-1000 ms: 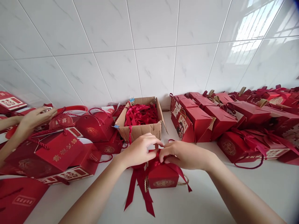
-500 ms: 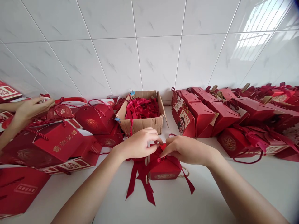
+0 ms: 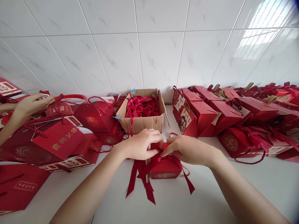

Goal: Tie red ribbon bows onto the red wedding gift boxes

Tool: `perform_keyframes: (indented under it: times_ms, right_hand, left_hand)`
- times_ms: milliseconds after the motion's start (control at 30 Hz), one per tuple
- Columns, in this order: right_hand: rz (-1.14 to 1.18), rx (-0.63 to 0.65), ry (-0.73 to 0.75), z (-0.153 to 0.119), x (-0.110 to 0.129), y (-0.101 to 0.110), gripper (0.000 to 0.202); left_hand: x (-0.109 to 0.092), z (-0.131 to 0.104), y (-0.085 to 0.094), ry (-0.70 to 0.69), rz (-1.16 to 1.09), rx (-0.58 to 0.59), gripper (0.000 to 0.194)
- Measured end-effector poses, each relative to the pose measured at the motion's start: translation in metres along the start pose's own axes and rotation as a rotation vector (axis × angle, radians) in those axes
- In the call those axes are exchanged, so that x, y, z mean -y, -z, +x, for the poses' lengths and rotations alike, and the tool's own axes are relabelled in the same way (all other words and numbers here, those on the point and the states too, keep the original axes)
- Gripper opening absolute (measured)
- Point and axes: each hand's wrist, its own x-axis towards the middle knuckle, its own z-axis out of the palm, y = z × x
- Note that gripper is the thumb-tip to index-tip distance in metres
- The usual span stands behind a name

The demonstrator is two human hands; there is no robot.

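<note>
A small red gift box (image 3: 166, 171) with a gold emblem and twisted cord handles stands on the white table. Dark red ribbon (image 3: 149, 169) crosses its top, and the tails hang over the front and left side. My left hand (image 3: 144, 143) is at the box's upper left, fingers curled and pinching the ribbon near the knot. From the other side my right hand (image 3: 184, 149) pinches the ribbon by the knot, thumb and forefinger pressed together. The fingers hide part of the knot and the box top.
Behind the gift box stands a cardboard box (image 3: 140, 124) of loose red ribbons. Several red gift boxes (image 3: 203, 113) are lined up at right. More red boxes with rope handles (image 3: 93, 116) are piled at left, where another person's hand (image 3: 32, 104) reaches in. A tiled wall (image 3: 161, 59) rises behind.
My left hand's fingers have shifted slightly at the knot; my right hand keeps its pinch. The view has tilted a little. The gift box stays in place.
</note>
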Motion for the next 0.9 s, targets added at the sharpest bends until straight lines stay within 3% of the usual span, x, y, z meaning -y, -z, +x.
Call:
perform_keyframes:
  times_ms: [267,467,567,767,900]
  right_hand:
    - [0.051,-0.036,0.052,0.001,0.0,0.0,0.05]
    - [0.028,-0.039,0.078,0.0,-0.003,-0.001,0.052]
    - [0.02,-0.043,0.081,0.001,-0.005,-0.002,0.054]
    - [0.028,-0.053,0.118,0.002,-0.004,-0.002,0.051]
    - [0.044,-0.048,0.134,0.003,-0.004,-0.002,0.05]
  left_hand:
    - [0.003,0.009,-0.015,-0.084,0.047,-0.029,0.007]
    - [0.013,0.01,-0.014,-0.048,-0.033,-0.042,0.006]
    - [0.018,0.01,-0.012,-0.063,-0.132,-0.048,0.015]
    - [0.022,0.01,-0.008,-0.089,-0.269,0.121,0.007]
    - [0.022,0.011,-0.009,-0.076,-0.294,0.094,0.012]
